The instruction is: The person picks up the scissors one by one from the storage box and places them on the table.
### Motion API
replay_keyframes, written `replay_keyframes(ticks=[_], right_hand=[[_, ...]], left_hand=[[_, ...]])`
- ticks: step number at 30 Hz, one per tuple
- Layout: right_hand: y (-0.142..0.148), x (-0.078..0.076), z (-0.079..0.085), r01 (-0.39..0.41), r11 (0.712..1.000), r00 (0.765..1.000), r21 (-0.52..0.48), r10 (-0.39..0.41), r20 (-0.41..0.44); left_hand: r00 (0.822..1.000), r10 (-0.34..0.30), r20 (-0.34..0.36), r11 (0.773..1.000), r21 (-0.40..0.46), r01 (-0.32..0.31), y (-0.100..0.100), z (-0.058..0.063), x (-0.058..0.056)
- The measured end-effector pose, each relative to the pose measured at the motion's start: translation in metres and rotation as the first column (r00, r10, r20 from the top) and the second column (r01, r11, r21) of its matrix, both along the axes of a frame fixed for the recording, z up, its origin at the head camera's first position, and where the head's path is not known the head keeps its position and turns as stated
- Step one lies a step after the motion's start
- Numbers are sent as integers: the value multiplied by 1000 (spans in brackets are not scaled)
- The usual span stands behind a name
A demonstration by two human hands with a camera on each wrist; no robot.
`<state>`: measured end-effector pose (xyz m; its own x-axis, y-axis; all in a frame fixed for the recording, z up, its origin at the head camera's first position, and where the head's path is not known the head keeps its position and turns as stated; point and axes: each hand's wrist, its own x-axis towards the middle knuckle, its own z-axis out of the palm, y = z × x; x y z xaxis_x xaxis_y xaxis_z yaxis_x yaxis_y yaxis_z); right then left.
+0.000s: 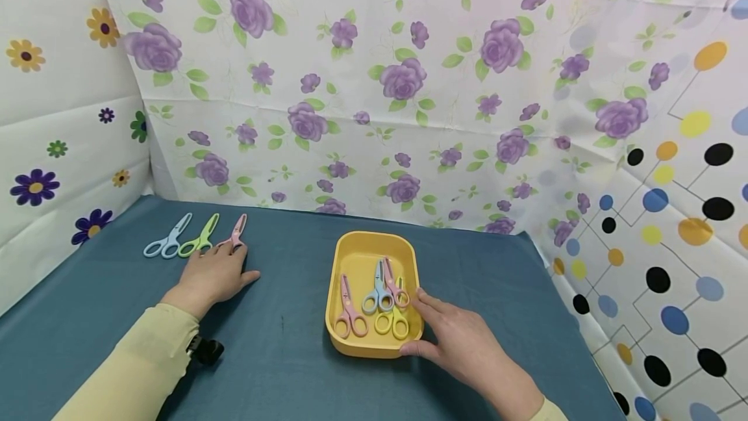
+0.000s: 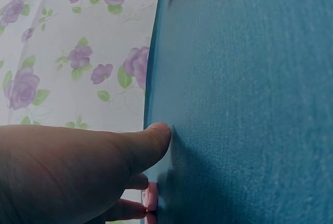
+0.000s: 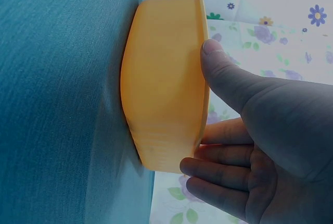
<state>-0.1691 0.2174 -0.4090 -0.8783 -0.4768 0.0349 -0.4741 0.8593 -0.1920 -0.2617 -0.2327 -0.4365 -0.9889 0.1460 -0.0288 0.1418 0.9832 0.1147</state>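
Observation:
In the head view my left hand (image 1: 211, 273) reaches over the handle end of pink scissors (image 1: 236, 231), its thumb held out to the side. The left wrist view shows its fingertips at the pink handle (image 2: 151, 197); part of those scissors is hidden. Beside them lie green scissors (image 1: 200, 239) and blue scissors (image 1: 169, 239). My right hand (image 1: 461, 336) rests against the right side of a yellow tray (image 1: 374, 351), thumb on the rim and fingers fairly straight. Inside the tray are pink scissors (image 1: 349, 314), blue scissors (image 1: 378, 291), another pink pair (image 1: 393, 281) and yellow-green scissors (image 1: 391, 322).
A dark blue cloth (image 1: 286, 375) covers the table. Behind it hangs a flowered curtain (image 1: 350, 83), with a dotted sheet (image 1: 672, 265) on the right and a daisy-patterned sheet (image 1: 52, 135) on the left. A black device (image 1: 206, 349) sits at my left wrist.

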Motion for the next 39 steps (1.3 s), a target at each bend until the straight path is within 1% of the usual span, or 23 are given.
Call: replay_keyframes(ticks=[6, 13, 19, 22, 29, 33, 36, 39], right_hand=[[-1, 0, 1, 5, 1000, 1000, -1, -5, 11], [0, 1, 1, 1, 1000, 1000, -3, -1, 8], [1, 0, 1, -3, 1000, 1000, 0, 3, -4], [0, 0, 1, 2, 1000, 1000, 7, -2, -1], [0, -1, 1, -3, 1000, 1000, 12, 3, -12], [-1, -1, 1, -10, 1000, 1000, 11, 10, -18], [0, -1, 1, -10, 1000, 1000, 10, 10, -14], [1, 0, 1, -7, 1000, 1000, 11, 7, -13]], left_hand=[[1000, -2, -23, 1000, -1, 2, 0, 0, 1], [999, -20, -39, 1000, 8, 20, 5, 5, 3], [995, -45, -87, 999, -10, 44, 14, 10, 7], [991, -68, -114, 998, -14, 66, 21, 15, 9], [979, -107, -175, 994, -24, 105, 45, 33, 19], [972, -128, -195, 992, -28, 125, 59, 39, 23], [967, -146, -210, 989, -27, 143, 66, 41, 26], [965, -152, -212, 988, -18, 151, 74, 44, 28]])
